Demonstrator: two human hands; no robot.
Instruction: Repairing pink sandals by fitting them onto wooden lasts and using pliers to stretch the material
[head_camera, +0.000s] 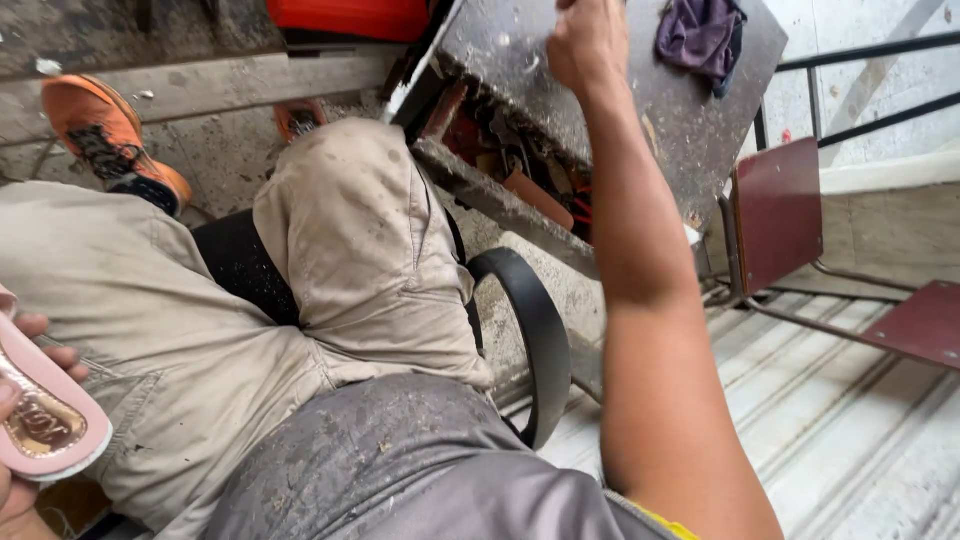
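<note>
Head view: dusty grey worktable (690, 110) beside corrugated metal floor (850, 430).

I'm seeing dusty beige trousers (340, 260), a stained grey apron (400, 470) at six o'clock, an orange shoe (105, 130) at ten.

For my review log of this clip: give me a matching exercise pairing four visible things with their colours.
Things:
1. sole
2. shoe
3. cloth
4. trousers

Colours:
A. purple
B. beige
C. pink
D. orange

Pairs: 1-C, 2-D, 3-A, 4-B. The left hand holds the sole; the right hand rests on the workbench near the cloth.
</note>
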